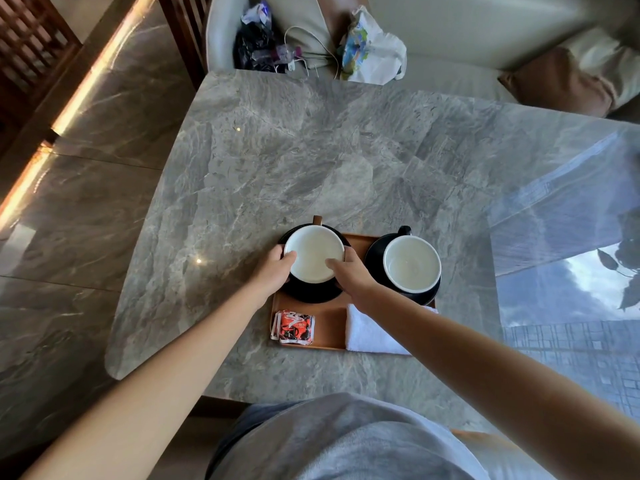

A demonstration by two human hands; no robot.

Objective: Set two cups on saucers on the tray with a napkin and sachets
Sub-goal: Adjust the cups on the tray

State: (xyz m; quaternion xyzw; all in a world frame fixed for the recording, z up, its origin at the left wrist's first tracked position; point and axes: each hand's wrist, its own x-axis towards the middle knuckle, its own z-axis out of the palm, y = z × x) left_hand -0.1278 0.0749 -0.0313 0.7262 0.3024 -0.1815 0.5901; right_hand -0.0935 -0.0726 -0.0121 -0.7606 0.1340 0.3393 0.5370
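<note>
A brown wooden tray [329,327] lies on the grey marble table. On its left stands a cup [313,252], white inside, on a black saucer [311,293]; its handle points away from me. My left hand [273,268] grips the cup's left side and my right hand [349,271] grips its right side, thumb over the rim. A second cup [411,264] sits on its own black saucer [375,252] at the tray's right. Red sachets [294,328] lie at the tray's near left corner. A folded white napkin [370,332] lies at the near right, partly under my right forearm.
The marble table [311,161] stretches away beyond the tray; its right part mirrors the sky and buildings. A sofa behind it carries a white plastic bag [372,50], dark bags [256,39], a cable and a brown cushion [561,84]. Tiled floor lies to the left.
</note>
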